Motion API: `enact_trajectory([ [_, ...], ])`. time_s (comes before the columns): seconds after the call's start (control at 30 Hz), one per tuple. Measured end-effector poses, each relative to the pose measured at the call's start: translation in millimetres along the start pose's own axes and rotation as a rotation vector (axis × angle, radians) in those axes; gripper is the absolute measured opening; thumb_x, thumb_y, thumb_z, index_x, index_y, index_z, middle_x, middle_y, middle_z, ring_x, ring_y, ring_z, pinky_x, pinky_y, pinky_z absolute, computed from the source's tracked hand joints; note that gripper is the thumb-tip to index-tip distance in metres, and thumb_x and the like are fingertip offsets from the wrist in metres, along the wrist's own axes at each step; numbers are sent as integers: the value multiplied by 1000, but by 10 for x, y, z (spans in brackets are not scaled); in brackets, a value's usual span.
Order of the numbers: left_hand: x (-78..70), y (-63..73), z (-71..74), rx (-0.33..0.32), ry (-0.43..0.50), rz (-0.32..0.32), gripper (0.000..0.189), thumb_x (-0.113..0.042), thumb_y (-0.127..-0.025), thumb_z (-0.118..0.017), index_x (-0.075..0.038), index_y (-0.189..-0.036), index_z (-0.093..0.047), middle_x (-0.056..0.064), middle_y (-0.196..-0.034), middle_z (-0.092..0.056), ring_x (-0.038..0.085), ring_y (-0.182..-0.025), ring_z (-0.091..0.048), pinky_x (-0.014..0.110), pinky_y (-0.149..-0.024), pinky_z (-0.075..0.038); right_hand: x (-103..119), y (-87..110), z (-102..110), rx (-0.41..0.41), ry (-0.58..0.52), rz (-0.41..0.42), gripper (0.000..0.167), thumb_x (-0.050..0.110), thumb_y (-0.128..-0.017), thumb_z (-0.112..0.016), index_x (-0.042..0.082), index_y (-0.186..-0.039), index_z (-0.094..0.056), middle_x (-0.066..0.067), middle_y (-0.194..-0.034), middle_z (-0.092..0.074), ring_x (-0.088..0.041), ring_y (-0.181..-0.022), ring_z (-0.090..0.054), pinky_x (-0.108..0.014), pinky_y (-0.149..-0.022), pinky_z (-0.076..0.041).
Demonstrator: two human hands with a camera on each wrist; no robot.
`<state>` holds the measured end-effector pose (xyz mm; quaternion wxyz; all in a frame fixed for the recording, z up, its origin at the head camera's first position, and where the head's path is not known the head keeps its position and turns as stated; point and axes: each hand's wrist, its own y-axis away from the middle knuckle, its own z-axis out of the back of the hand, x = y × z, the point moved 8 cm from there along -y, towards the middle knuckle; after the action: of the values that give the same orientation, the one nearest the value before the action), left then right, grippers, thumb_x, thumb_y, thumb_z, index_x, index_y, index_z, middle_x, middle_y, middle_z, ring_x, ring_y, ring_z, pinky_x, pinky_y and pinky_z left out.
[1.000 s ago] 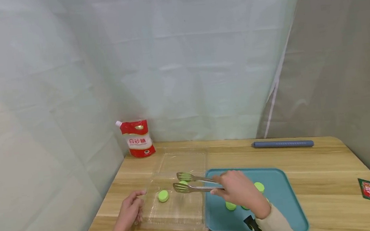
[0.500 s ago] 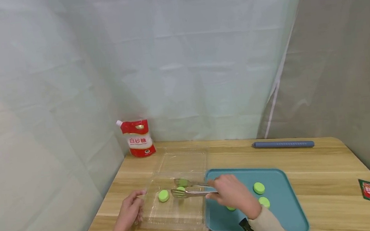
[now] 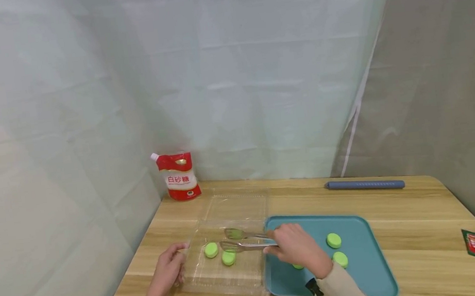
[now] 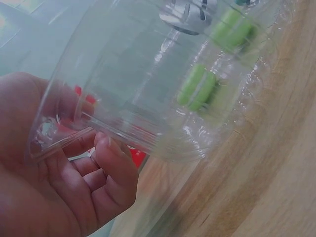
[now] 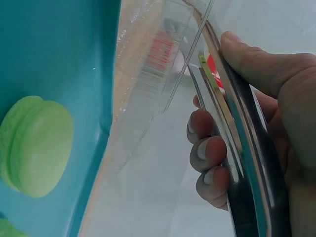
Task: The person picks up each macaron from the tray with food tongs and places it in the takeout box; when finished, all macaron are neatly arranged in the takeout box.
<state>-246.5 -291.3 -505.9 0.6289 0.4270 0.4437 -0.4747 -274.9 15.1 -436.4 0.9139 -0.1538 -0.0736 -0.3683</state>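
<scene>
My left hand [image 3: 167, 269] pinches the left edge of a clear plastic box [image 3: 244, 280], thumb and curled fingers at its wall in the left wrist view. Inside the box lie two green macarons, one at the left [image 3: 211, 250] and one [image 3: 228, 258] just below the tong tips. My right hand [image 3: 298, 246] grips metal tongs [image 3: 253, 247] that reach left over the box, their slotted ends spread apart with nothing between them. Beneath and beside the right hand is a teal tray [image 3: 367, 282] with more macarons [image 3: 333, 240], one partly hidden by the hand.
The box's open lid [image 3: 235, 206] lies behind it. A red and white pouch [image 3: 181, 180] stands at the back left. A blue rod [image 3: 365, 185] lies along the back edge, and a small green and red packet [image 3: 474, 243] near the right edge.
The macaron that was between the tongs now lies in the box, nearer the front and apart from the tongs. My right hand has moved slightly left; the left hand has stayed in place.
</scene>
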Motion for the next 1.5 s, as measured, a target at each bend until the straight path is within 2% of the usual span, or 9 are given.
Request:
enact_trajectory([
  [0.2,-3,-3,6,1,-8,-4,43,1,-92,-43,7,-134,-53,5,-63,-45,14,-48,-41,24,-41,-37,8,11,-15,25,-2,6,32,34,-89,-76,7,-107,-75,11,-56,-44,-2,-46,-38,-23,-44,-33],
  [0.43,-30,10,-3,-2,-17,-26,42,2,-91,-42,8,-132,-53,7,-62,-45,13,-47,-41,23,-41,-36,59,6,-80,75,8,8,25,35,-89,-76,11,-99,-74,10,-55,-40,-3,-47,-38,-24,-46,-31],
  [0.53,-37,16,-12,-5,-26,-30,42,2,-91,-43,8,-131,-54,7,-63,-45,13,-47,-41,23,-41,-36,77,2,-91,64,6,10,22,33,-90,-76,12,-96,-74,10,-54,-38,-3,-46,-35,-23,-46,-28],
  [0.63,-37,11,-20,-7,-37,-30,42,2,-91,-43,8,-131,-55,7,-63,-46,13,-47,-41,23,-41,-36,78,6,-78,42,22,1,18,32,-89,-76,15,-85,-70,9,-53,-36,-4,-44,-32,-23,-45,-24],
  [0.83,-37,-4,-13,-14,-56,-24,43,1,-91,-43,7,-132,-55,6,-64,-46,14,-47,-41,23,-42,-37,53,7,-37,7,59,-21,26,33,-87,-78,19,-74,-60,7,-52,-34,-5,-44,-31,-23,-44,-22],
  [0.97,-35,-3,1,-15,-61,-20,43,1,-91,-43,7,-132,-54,7,-64,-46,14,-47,-42,24,-42,-37,56,15,-17,1,53,-12,22,34,-88,-77,14,-87,-70,8,-53,-37,-5,-44,-33,-23,-43,-24],
  [1.1,-29,-2,8,-14,-60,-17,43,1,-92,-43,7,-133,-54,6,-63,-45,14,-47,-41,24,-42,-37,56,67,43,-16,57,-3,29,35,-89,-76,9,-102,-73,10,-55,-38,-4,-45,-34,-23,-43,-26],
  [1.23,-21,1,3,-10,-66,-12,43,1,-92,-43,7,-133,-54,6,-63,-45,14,-47,-42,24,-42,-37,27,188,126,-40,46,-13,26,36,-89,-76,11,-95,-70,9,-54,-34,-4,-45,-32,-22,-44,-25],
  [1.5,-2,-12,1,2,-50,-1,44,0,-92,-44,6,-135,-54,5,-64,-44,15,-48,-41,25,-42,-37,-44,482,353,-96,51,-52,33,38,-91,-73,10,-106,-72,12,-57,-36,-1,-46,-31,-22,-41,-27],
])
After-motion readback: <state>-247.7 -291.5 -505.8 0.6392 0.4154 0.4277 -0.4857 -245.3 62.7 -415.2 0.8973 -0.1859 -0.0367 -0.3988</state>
